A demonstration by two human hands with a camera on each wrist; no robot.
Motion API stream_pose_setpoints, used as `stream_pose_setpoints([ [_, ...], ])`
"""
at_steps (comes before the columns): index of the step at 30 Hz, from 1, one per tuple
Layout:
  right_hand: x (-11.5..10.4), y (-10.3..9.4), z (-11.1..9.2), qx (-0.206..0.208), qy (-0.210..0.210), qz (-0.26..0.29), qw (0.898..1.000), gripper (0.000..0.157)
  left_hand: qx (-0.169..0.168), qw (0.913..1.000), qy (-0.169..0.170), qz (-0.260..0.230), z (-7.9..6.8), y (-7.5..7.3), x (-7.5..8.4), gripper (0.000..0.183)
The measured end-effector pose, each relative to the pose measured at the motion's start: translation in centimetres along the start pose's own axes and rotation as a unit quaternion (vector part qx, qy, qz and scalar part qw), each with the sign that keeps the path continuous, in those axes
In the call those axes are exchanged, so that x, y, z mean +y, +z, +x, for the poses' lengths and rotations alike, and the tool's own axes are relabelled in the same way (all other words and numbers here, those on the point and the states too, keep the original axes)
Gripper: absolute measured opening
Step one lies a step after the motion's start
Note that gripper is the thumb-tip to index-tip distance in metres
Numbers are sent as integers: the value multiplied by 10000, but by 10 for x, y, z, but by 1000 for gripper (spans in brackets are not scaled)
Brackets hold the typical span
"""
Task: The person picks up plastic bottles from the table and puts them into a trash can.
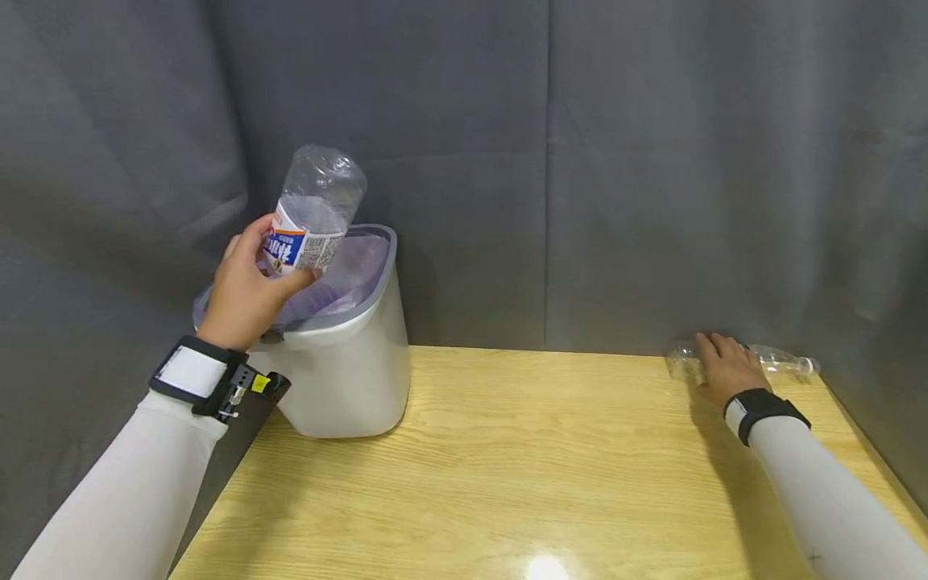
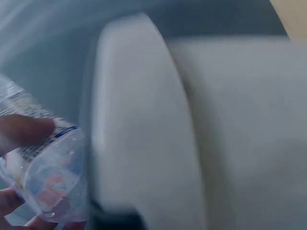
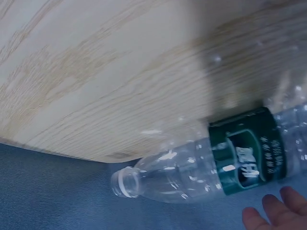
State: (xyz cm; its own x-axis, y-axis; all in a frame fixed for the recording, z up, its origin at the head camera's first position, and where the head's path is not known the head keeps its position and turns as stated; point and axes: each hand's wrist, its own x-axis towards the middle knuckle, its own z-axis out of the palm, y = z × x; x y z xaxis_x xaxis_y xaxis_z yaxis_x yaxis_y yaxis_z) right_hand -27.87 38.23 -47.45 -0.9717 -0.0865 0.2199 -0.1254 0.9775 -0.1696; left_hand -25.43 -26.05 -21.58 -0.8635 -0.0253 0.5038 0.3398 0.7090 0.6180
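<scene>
My left hand [image 1: 246, 290] grips a clear plastic bottle [image 1: 322, 193] by its blue-and-white labelled part, thumb on the near side. It holds the bottle tilted over the lined opening of a white trash bin [image 1: 348, 379]. In the left wrist view the bottle [image 2: 53, 177] shows at the lower left. Far to the right, my right hand [image 1: 731, 372] reaches over a clear water bottle [image 1: 783, 360] lying on its side. The right wrist view shows its green label [image 3: 247, 151] and white-ringed neck, with fingertips [image 3: 276, 208] just beside the label; the thumb is hidden.
A light wood table [image 1: 507, 451] carries the bin at its left and the lying bottle at its back right. Grey curtains [image 1: 471, 177] stand along the back and both sides. A purple liner [image 1: 355, 266] covers the bin's inside.
</scene>
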Motion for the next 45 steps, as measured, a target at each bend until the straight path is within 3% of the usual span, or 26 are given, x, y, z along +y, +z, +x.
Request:
stream_pose_setpoints([
  [5,10,7,-9,-2,164,-24,9999,86,-615,9952,-228,721,11,1,-18,87],
  [10,17,22,-16,486,138,-494,9975,77,-850,9893,-221,1162,14,2,-29,87],
  [13,16,25,-18,637,47,-827,9945,63,-725,9895,-307,1216,14,0,-31,93],
  [17,12,20,-18,623,16,-902,9940,48,-225,9948,-429,899,6,-3,-23,96],
  [21,10,12,-20,780,70,-721,9943,54,312,9992,14,241,-5,7,-3,83],
  [24,2,4,-25,1126,71,-352,9930,68,638,9951,652,-373,-19,23,15,74],
  [27,-17,-8,-30,1542,20,219,9878,76,758,9843,1308,-913,-39,43,31,69],
  [32,-74,-36,-40,1996,-454,859,9750,82,264,9659,2155,-1408,-80,83,49,69],
  [35,-113,-49,-51,2229,-939,1016,9650,85,-183,9633,2251,-1453,-98,112,48,70],
  [38,-149,-61,-65,2309,-1328,1400,9536,87,-671,9656,2068,-1428,-115,143,43,74],
  [42,-191,-74,-88,2040,-1443,2146,9442,90,-1437,9625,1861,-1350,-142,179,40,81],
  [45,-217,-80,-105,1750,-1328,2799,9345,89,-1980,9541,1818,-1317,-162,201,41,85],
])
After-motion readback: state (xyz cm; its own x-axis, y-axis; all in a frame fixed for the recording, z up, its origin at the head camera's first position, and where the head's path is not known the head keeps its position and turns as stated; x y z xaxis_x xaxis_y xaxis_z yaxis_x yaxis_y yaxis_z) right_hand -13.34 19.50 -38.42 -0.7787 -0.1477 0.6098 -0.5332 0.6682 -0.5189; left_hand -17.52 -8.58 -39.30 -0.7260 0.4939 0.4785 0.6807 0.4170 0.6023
